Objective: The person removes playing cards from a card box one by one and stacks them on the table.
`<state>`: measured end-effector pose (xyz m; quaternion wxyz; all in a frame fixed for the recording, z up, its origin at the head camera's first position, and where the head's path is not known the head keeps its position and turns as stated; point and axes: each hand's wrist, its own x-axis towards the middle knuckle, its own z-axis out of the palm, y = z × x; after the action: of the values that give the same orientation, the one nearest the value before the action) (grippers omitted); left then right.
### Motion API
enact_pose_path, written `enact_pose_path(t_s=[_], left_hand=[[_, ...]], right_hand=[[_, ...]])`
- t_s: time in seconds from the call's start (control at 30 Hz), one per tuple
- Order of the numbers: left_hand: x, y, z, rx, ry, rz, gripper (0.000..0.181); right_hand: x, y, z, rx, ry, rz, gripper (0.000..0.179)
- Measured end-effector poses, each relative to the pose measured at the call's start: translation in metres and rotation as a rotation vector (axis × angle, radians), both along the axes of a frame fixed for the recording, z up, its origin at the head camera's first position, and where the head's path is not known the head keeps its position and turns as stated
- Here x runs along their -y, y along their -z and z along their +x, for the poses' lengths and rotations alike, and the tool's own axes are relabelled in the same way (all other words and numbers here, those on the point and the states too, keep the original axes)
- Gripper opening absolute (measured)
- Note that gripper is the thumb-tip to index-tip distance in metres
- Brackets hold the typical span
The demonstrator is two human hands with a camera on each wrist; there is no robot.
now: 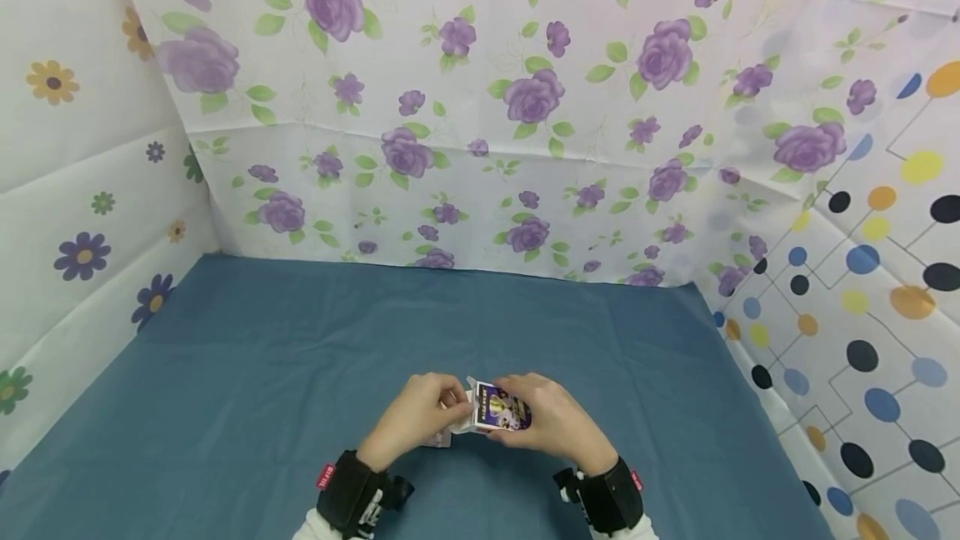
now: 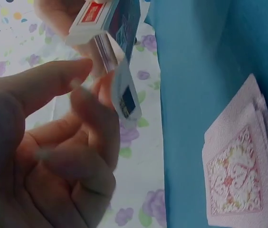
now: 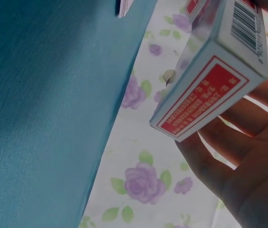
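Note:
My right hand (image 1: 557, 417) grips a small playing-card box (image 1: 504, 408) with a purple and yellow picture on its face, held above the cloth. In the right wrist view the box's white side shows a red label (image 3: 200, 99) and a barcode. The box's end toward my left hand (image 1: 423, 408) stands open. There the left thumb and curled fingers pinch at the end flap (image 2: 127, 92), which has a dark blue mark. Below the left hand, a stack of playing cards (image 2: 238, 175) with pink ornate backs lies on the cloth, mostly hidden in the head view.
A blue cloth (image 1: 300, 340) covers the table. Behind it hangs a white sheet with purple roses (image 1: 532, 98). Other patterned sheets hang at the left, with daisies (image 1: 82, 257), and at the right, with coloured dots (image 1: 862, 357).

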<state>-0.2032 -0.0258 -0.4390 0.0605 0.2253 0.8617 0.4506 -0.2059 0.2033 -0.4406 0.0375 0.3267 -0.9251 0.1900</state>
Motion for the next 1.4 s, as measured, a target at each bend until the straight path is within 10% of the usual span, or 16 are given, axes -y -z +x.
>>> enact_pose_path(t_s=[0.43,1.4], left_hand=[[-0.004,0.006,0.003,0.089,0.037,0.059,0.017],[0.028,0.004,-0.016,0.53,0.194,0.361,0.017]], right_hand=[[0.004,-0.004,0.004,-0.008,-0.015,-0.007,0.058],[0.001,-0.005,0.002,-0.029,-0.005,-0.004,0.061]])
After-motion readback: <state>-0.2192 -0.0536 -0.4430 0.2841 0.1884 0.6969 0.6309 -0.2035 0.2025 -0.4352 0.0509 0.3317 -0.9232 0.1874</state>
